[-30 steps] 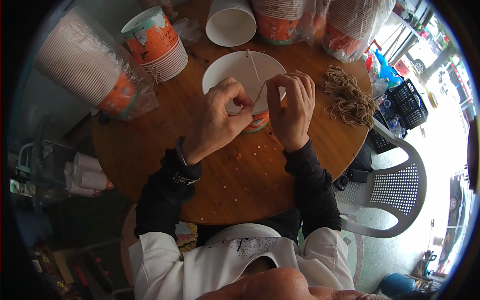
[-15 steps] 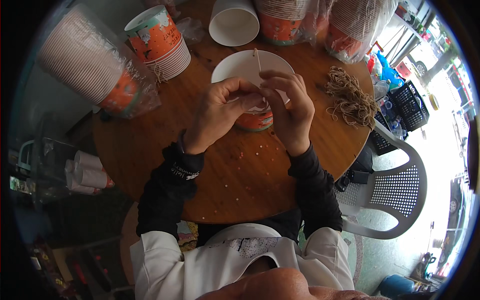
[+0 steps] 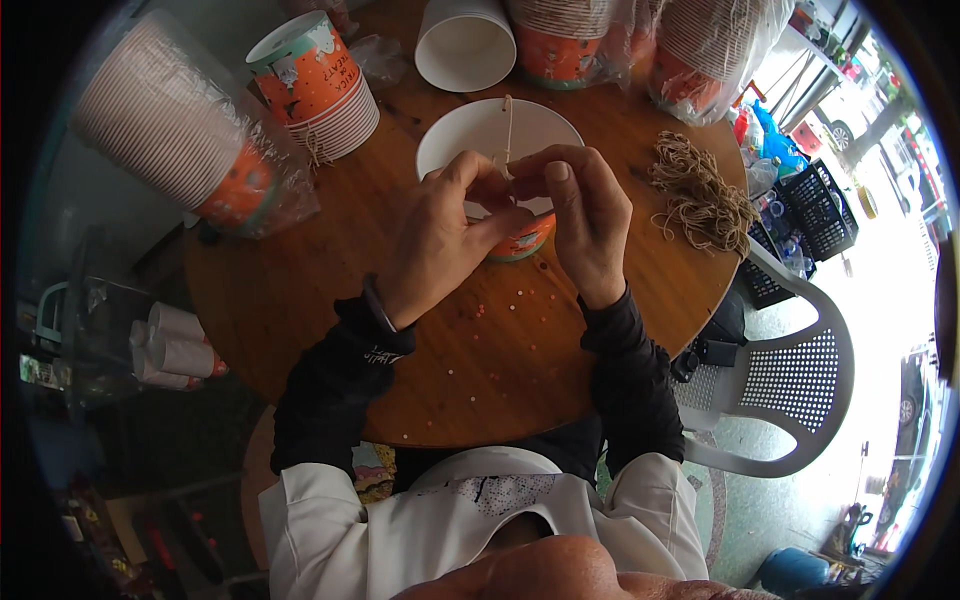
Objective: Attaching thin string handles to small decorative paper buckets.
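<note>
A paper bucket (image 3: 455, 140), white inside and orange and green outside, stands on the table with its mouth turned up toward me. A thin cord (image 3: 507, 130) comes through its far rim and runs across the mouth to my fingers. My left hand (image 3: 440, 235) is closed in a pinch on the cord at the near rim. Facing it, my right hand (image 3: 590, 220) pinches at the same spot, its fingers bent and thumb raised. The cord's end and the near rim's edge are mostly hidden behind my fingers.
Nested orange buckets (image 3: 315, 85) stand at the back left beside a bagged stack (image 3: 165, 120). An open bucket (image 3: 466, 50) lies farther back. A heap of cut cords (image 3: 700, 190) lies at right. Small paper dots (image 3: 480, 310) dot the round table (image 3: 300, 300). A chair (image 3: 790, 385) stands right.
My hands have shifted at the near rim, with the left fingers now higher and the right thumb raised. The bucket has moved slightly left, and the cord hangs straighter.
</note>
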A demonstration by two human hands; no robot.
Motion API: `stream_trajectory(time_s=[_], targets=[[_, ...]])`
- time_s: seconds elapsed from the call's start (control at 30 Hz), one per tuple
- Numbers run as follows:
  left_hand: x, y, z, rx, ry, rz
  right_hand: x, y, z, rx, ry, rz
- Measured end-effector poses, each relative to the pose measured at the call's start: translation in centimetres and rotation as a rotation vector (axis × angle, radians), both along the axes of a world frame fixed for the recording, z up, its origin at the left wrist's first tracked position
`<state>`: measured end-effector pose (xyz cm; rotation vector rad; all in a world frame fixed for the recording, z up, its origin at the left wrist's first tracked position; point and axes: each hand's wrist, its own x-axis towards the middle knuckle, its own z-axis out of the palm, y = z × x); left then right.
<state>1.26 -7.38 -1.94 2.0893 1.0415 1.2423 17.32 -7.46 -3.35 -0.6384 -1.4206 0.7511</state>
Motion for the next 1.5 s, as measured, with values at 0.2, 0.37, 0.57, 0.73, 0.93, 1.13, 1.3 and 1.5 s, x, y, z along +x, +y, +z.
stream_trajectory(time_s=[0.2,0.37,0.57,0.73,0.93,1.13,1.3,1.5], targets=[[-0.5,0.4,0.1,-0.160,-0.172,-0.058,0.7,0.7,-0.4,0.012,0.001,-0.022],[-0.5,0.2,0.5,-0.233,-0.281,-0.130,0.7,1.0,-0.6,0.054,-0.239,-0.139],[-1.0,0.4,0.5,-0.260,-0.350,-0.166,0.6,1.1,-0.2,0.156,-0.436,-0.228],[-1.1,0.4,0.5,-0.169,-0.159,-0.089,0.9,1.6,-0.8,0.256,-0.491,-0.287],[-0.5,-0.2,0.9,-0.062,0.039,0.018,0.9,1.4,-0.5,0.356,-0.443,-0.334],[-0.8,0.4,0.6,-0.228,-0.311,-0.151,0.1,0.2,0.5,0.003,-0.034,-0.005],[-1.1,0.3,0.8,-0.215,-0.302,-0.107,0.8,0.5,0.0,0.006,-0.341,-0.004],[-0.7,0.0,0.6,-0.127,-0.230,-0.128,1.5,0.7,0.1,0.115,-0.450,-0.023]])
